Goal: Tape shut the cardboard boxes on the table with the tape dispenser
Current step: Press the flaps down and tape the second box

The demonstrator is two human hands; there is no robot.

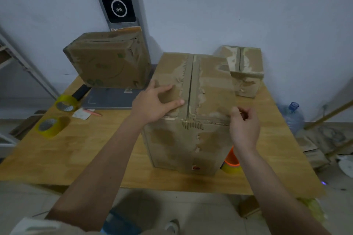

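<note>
bench [80, 150] carrying three cardboard boxes | middle box [191, 135] standing at the near edge, flaps closed, seam untaped | left hand [152, 105] pressing flat on left flap, fingers straight | right hand [245, 126] at right top edge, fingers curled, grip unclear | tape dispenser [231, 161] half hidden behind box, right side | step: holding flaps; next probably needing dispenser fetched

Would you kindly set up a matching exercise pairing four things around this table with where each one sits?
Things:
1. middle box
2. tape rolls
3. water bottle
4. orange tape dispenser

Places:
A. on the floor, right of the table
B. left part of the table
C. under the left hand
D. half hidden behind the middle box's near right corner

Pairs: 1-C, 2-B, 3-A, 4-D
</note>
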